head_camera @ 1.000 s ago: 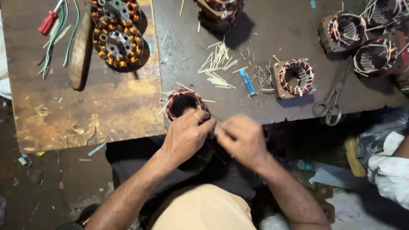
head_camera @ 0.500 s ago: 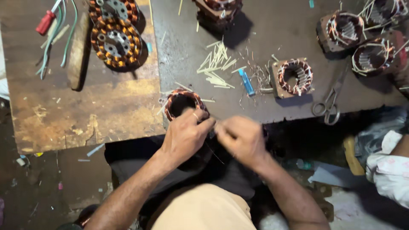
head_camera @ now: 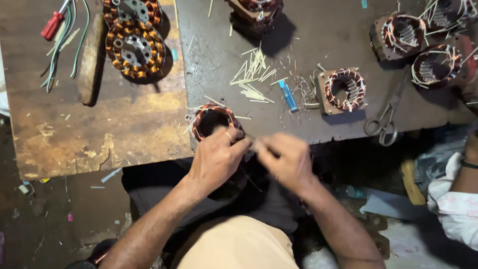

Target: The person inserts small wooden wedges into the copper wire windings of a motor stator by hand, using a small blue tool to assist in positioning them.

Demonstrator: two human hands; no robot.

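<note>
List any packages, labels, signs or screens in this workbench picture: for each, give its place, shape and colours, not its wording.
None can be made out: no package, label, sign or screen.
The bench holds only copper-wound motor stators, loose sticks, scissors and a small blue tube.
The left hand and right hand meet by one stator at the bench edge.

Both forearms reach forward and converge, the left hand (head_camera: 217, 158) curled with knuckles up, the right hand (head_camera: 287, 160) beside it, their pinched fingertips nearly meeting in between.
</note>
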